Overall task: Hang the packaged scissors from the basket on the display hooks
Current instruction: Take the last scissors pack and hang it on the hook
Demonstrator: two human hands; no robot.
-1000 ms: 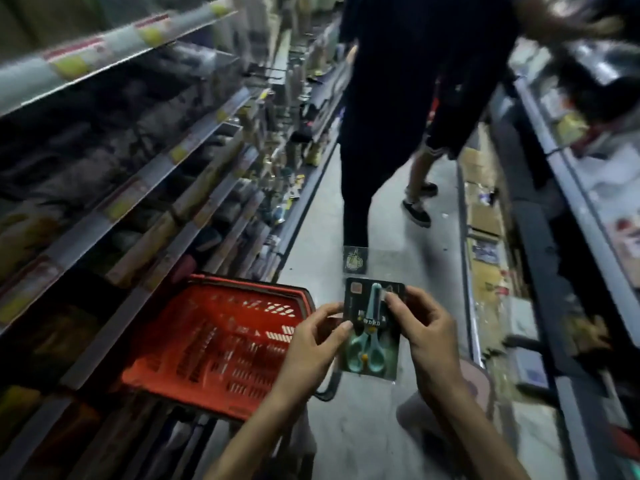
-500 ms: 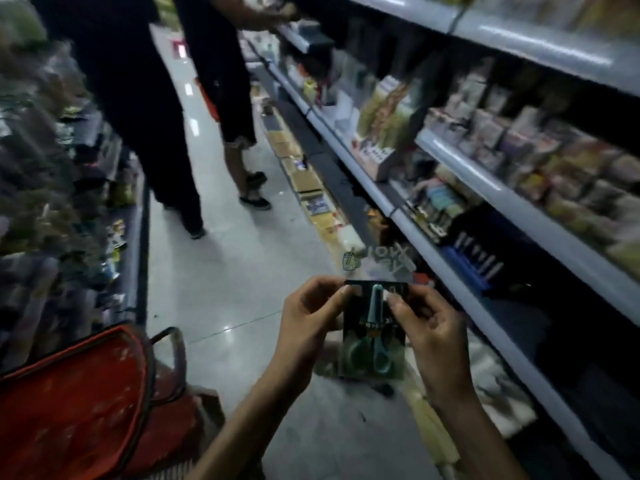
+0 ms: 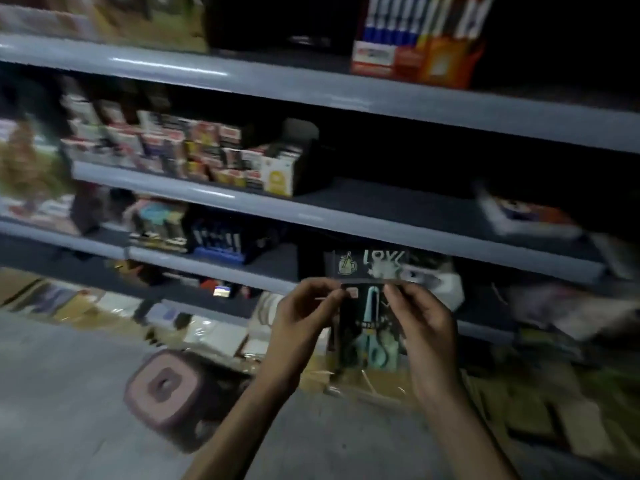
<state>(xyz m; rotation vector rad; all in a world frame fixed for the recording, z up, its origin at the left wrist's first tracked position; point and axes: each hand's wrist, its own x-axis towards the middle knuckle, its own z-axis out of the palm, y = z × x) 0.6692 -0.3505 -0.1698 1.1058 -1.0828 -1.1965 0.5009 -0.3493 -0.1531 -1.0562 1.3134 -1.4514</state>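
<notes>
**Both hands on scissors pack (image 3: 367, 329), facing shelves (image 3: 346, 93)**

Grey shelves fill most of the view, blurred. There are small boxes (image 3: 194, 147) on the middle one & a pen carton (image 3: 415, 43) top right. Below is the floor (image 3: 62, 410), w/ a pink square stool (image 3: 169, 389) standing on it, left of the arms. Grip of left hand (image 3: 304, 320): fingers curled, thumb & fingertips pinching the pack's top left corner. Grip of right hand (image 3: 427, 329): same on the top right corner. The pack hangs upright btwn them, in front of the lowest shelves: dark card, teal scissors.
</notes>
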